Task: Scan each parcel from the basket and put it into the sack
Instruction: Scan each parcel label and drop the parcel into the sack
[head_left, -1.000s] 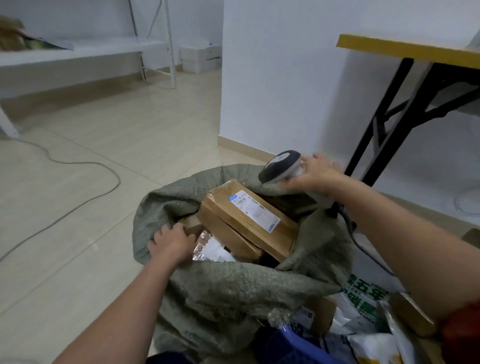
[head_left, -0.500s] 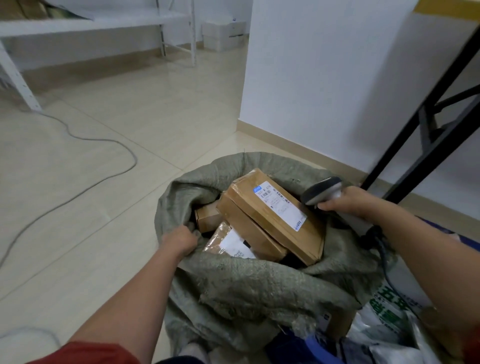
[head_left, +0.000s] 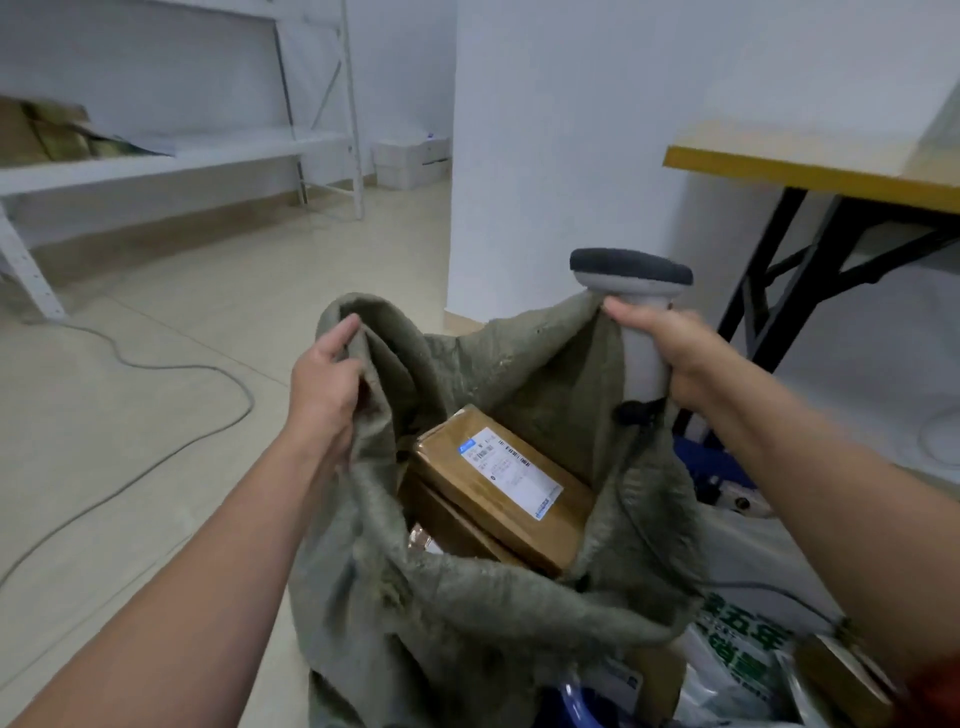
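Note:
A grey-green woven sack (head_left: 483, 613) stands open on the floor in front of me. My left hand (head_left: 324, 387) grips its left rim and holds it raised. My right hand (head_left: 675, 353) grips the handle of a grey barcode scanner (head_left: 636, 291) together with the sack's right rim. Inside lies a brown cardboard parcel (head_left: 498, 493) with a white label facing up, resting on other parcels. More parcels and plastic mailers (head_left: 737, 660) lie in the basket at the lower right, mostly hidden by the sack and my arm.
A yellow-topped table (head_left: 810, 161) with black legs stands at the right. A white wall corner (head_left: 519, 156) rises behind the sack. A grey cable (head_left: 171, 410) snakes across the tiled floor at left, with white shelving (head_left: 156, 161) beyond.
Both hands have pulled the sack's rim upward, so the opening now stands taller around the parcels. The scanner has swung upright with my right hand.

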